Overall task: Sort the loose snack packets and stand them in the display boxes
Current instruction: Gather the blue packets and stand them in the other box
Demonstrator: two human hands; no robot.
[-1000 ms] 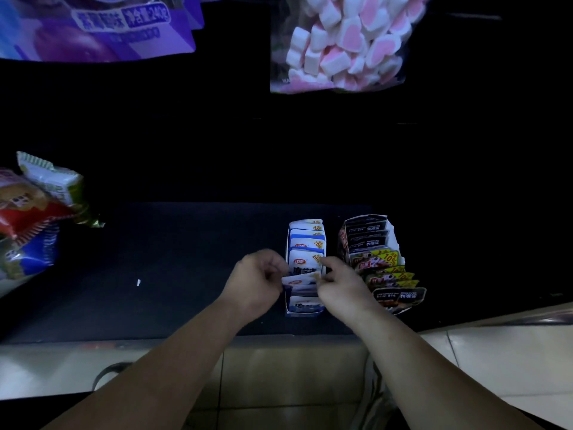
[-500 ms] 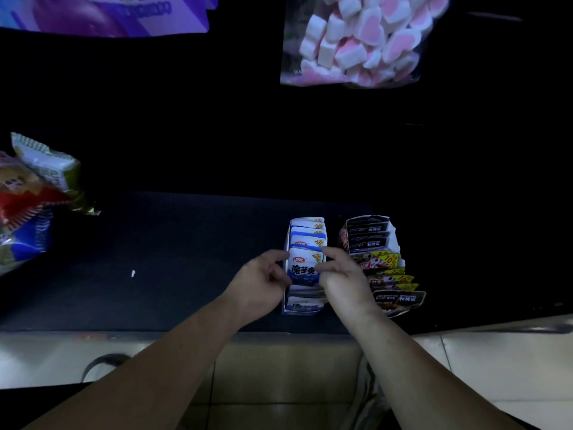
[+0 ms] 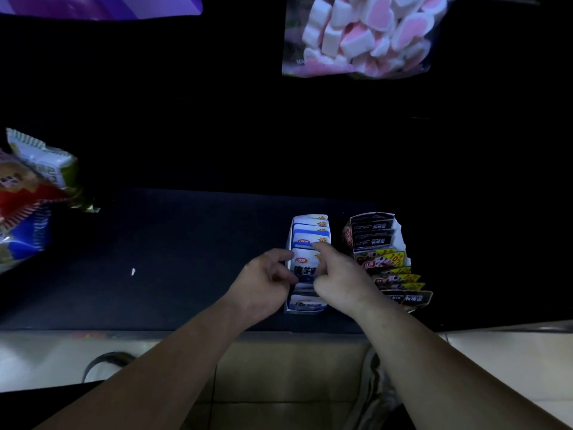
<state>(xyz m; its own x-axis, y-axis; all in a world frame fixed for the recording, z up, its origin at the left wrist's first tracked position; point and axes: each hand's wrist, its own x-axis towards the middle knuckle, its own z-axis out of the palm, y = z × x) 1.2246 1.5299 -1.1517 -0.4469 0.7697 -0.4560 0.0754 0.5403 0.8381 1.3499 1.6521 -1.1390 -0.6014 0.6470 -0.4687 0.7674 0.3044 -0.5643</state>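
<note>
— Hands: what have they got?
— One blue-white packet (image 3: 305, 265). My left hand (image 3: 263, 283) and right hand (image 3: 338, 274) both pinch it, upright in the left box (image 3: 305, 307).
— Boxes?
— Two, near the desk's (image 3: 186, 259) front edge. The right box (image 3: 406, 297) holds black and yellow packets (image 3: 372, 240).

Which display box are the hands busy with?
The blue-and-white cardboard box on the left: left hand and right hand pinch a blue-and-white packet in it. No hand is in the black box beside it.
</note>
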